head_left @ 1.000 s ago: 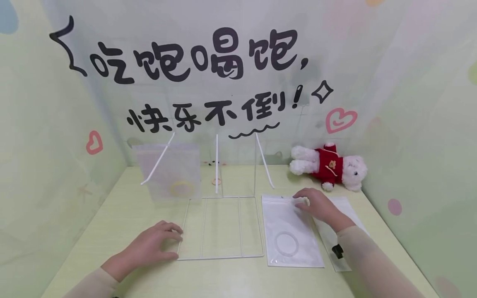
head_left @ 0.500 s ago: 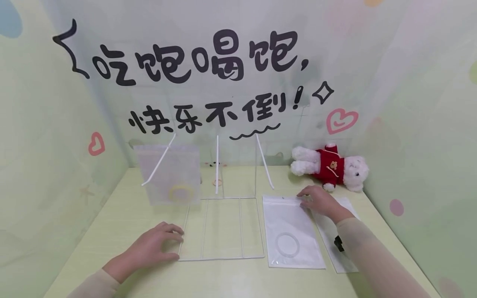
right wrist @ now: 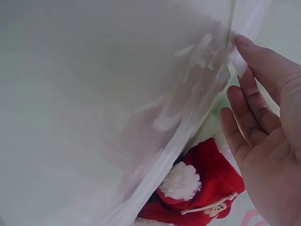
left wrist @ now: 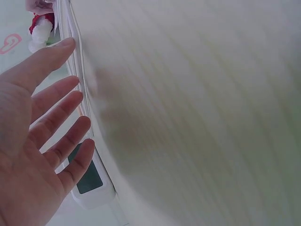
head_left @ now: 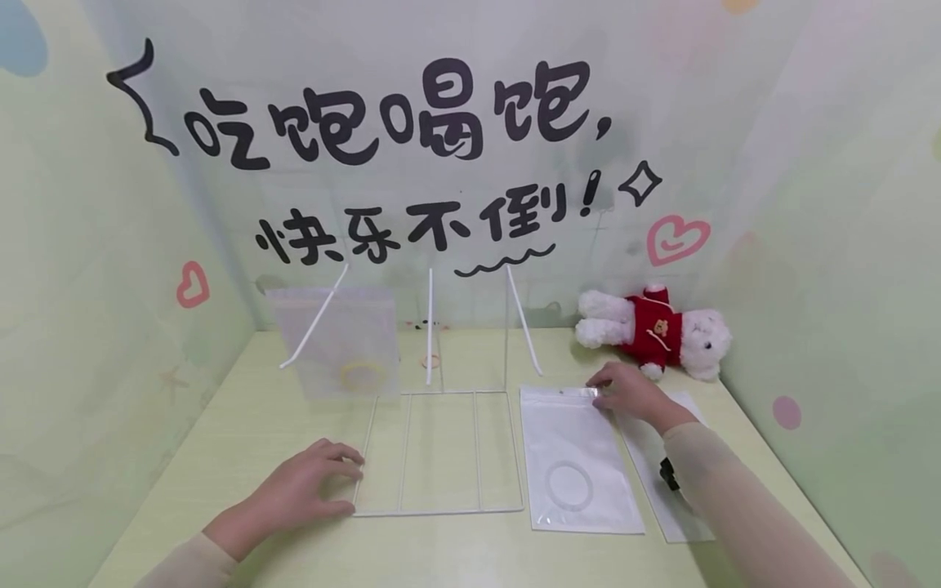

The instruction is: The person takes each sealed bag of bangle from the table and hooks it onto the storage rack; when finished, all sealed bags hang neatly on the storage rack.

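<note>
A flat white zip bag (head_left: 577,433) with a pale ring (head_left: 568,486) showing through its front lies right of a white wire display stand (head_left: 439,513). My right hand (head_left: 635,396) pinches the bag's far right corner between thumb and index finger; the right wrist view shows the corner strip (right wrist: 237,62) between them. My left hand (head_left: 301,482) touches the left side of the stand's base, its fingers loosely bent and spread. From the stand's left prong (head_left: 314,318) hangs another translucent bag (head_left: 334,351) with a yellow ring.
A second white bag (head_left: 687,518) with a black item (head_left: 667,474) lies partly under my right forearm. A white plush bear (head_left: 654,327) in a red hoodie lies at the back right. The stand's middle prong (head_left: 430,327) and right prong (head_left: 524,322) point forward.
My right hand's thumb and index finger have closed on the bag's far corner. The hanging bag sways slightly. My left hand stays at the stand's base.
</note>
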The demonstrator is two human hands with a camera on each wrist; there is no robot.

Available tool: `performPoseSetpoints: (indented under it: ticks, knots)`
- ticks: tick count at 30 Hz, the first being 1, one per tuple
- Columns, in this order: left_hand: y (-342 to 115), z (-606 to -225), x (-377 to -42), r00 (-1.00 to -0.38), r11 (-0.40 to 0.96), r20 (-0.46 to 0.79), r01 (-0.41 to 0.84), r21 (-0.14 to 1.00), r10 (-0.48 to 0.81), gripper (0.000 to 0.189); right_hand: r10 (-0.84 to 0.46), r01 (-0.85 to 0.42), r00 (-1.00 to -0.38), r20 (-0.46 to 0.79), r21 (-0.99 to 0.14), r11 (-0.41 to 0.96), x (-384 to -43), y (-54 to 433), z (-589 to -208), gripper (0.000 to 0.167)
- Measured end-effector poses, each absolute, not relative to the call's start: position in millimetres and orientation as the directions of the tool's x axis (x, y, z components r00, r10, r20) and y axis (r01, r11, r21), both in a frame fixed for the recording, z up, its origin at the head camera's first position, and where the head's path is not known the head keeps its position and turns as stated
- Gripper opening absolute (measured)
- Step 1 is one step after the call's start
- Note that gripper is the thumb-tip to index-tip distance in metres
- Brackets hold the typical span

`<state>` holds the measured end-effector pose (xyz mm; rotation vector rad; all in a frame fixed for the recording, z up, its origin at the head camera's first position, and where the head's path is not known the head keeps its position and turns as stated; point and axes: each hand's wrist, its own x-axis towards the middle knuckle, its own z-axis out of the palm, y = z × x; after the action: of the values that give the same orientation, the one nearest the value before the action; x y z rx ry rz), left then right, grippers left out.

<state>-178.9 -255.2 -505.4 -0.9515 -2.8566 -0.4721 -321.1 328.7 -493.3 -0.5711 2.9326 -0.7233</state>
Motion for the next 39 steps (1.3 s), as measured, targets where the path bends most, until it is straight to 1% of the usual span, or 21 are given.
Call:
performPoseSetpoints:
  ticks: [3, 7, 10, 15, 22, 25, 31, 39]
  knots:
    - [-255, -505, -180, -0.801, 0.759, 0.182, 0.599, 0.255, 0.571, 0.039, -0.345, -0.313, -0.938, 0.023, -0.483, 0.818, -320, 329, -491, 0.021]
    - [-255, -505, -181, -0.804, 0.763, 0.169, 0.594, 0.253, 0.570, 0.038, -0.340, -0.315, -0.940, 0.039, -0.489, 0.814, -316, 328, -486, 0.010]
    - [-255, -504, -181, -0.803, 0.763, 0.163, 0.595, 0.251, 0.573, 0.038, -0.341, -0.317, -0.939, 0.042, -0.490, 0.812, -311, 326, -483, 0.006]
    - [-255, -504, -182, -0.797, 0.762, 0.168, 0.604, 0.233, 0.581, 0.039, -0.352, -0.336, -0.933, 0.071, -0.517, 0.788, -301, 323, -474, 0.004]
    - [-255, -504, -182, -0.793, 0.762, 0.176, 0.609, 0.219, 0.583, 0.039, -0.335, -0.364, -0.929, 0.157, -0.536, 0.762, -279, 312, -459, 0.005]
    - [-255, -503, -182, -0.795, 0.763, 0.175, 0.606, 0.223, 0.580, 0.040, -0.334, -0.408, -0.913, 0.234, -0.521, 0.750, -268, 306, -450, 0.006]
    - [-255, -503, -183, -0.791, 0.760, 0.178, 0.612, 0.221, 0.585, 0.039, -0.357, -0.532, -0.838, 0.413, -0.467, 0.706, -249, 297, -441, 0.009]
    - [-254, -505, -181, -0.791, 0.756, 0.189, 0.612, 0.234, 0.582, 0.040, -0.354, -0.595, -0.782, 0.513, -0.445, 0.669, -230, 287, -423, 0.018]
